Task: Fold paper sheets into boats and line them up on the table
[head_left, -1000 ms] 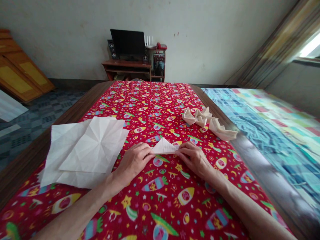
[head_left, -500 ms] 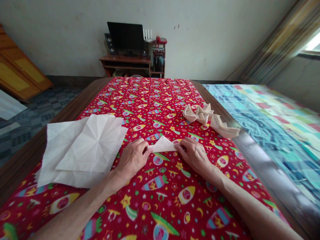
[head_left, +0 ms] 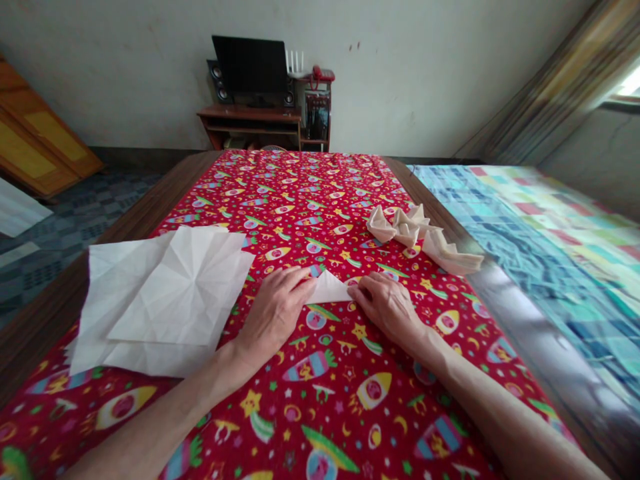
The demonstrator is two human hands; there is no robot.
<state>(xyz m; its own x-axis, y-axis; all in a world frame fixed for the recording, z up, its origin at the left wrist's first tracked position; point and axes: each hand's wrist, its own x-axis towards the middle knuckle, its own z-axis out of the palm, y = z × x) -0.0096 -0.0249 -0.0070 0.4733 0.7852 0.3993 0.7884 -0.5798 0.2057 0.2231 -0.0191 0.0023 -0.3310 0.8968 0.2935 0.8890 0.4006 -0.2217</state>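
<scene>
A small folded white paper with a pointed top lies on the red patterned cloth between my hands. My left hand covers its left end, fingers pressed together on it. At its right end, my right hand has thumb and fingers closed on the corner. Creased white sheets lie in a loose stack left of my left hand. Beyond my right hand sit several folded paper shapes, with a boat-like one nearest the table's right edge.
The dark wooden table edge shows beside the cloth. A bed with a blue checked cover adjoins the right side. Against the far wall stands a desk with a monitor, speakers and a red telephone.
My left hand has shifted right and forward over the paper's left end, its fingers now flatter and covering more of it. My right hand keeps about the same place. The view has shifted slightly.
</scene>
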